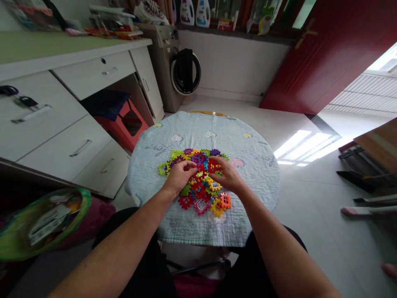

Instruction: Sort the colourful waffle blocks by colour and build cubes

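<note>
A heap of colourful plastic interlocking blocks, with notched edges and some with window grids, lies on the cloth-covered round table. Over the left side of the heap, my left hand is closed, thumb and fingertips pressed together; what they pinch is too small to make out. My right hand has its fingers and thumb closed around a red interlocking block above the heap's right side. Closest to me in the pile are an orange window block and a yellow block.
To the left stand white drawers, a red stool and a lined waste bin. A washing machine with its door ajar is at the back. The red door stands at the right.
</note>
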Demonstrator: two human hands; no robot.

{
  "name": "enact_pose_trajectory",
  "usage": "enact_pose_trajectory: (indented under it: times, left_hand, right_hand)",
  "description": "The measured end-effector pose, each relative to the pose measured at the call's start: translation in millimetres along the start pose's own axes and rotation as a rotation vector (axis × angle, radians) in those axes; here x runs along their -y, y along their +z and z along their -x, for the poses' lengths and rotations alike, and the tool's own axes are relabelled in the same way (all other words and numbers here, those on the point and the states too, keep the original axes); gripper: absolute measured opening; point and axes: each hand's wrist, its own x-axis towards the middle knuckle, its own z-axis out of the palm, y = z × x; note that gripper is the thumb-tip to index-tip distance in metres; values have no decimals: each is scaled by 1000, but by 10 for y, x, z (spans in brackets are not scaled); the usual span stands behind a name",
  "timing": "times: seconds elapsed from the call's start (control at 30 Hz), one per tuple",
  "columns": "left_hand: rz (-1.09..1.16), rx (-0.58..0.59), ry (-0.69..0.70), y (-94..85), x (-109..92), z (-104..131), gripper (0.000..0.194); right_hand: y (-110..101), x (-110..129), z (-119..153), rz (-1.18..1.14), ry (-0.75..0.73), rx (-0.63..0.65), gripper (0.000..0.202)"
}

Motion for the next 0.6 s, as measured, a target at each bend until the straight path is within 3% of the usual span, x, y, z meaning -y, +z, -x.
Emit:
enact_pose_trajectory:
  times: [0.13,0.27,0.43,0.6]
  left_hand:
    - [100,51,-41,100,23,12,34]
    - [231,54,-74,168,59,-7,33]
    - [313,89,-134,213,119,18,29]
    - [389,131,-198,222,117,37,24]
  right_hand:
    - [88,100,64,31,-76,76,54]
    - [165,76,81,73,-38,140,58]
    - [277,-21,77,120,50,112,64]
    - [331,-51,91,145,-6,59,59]
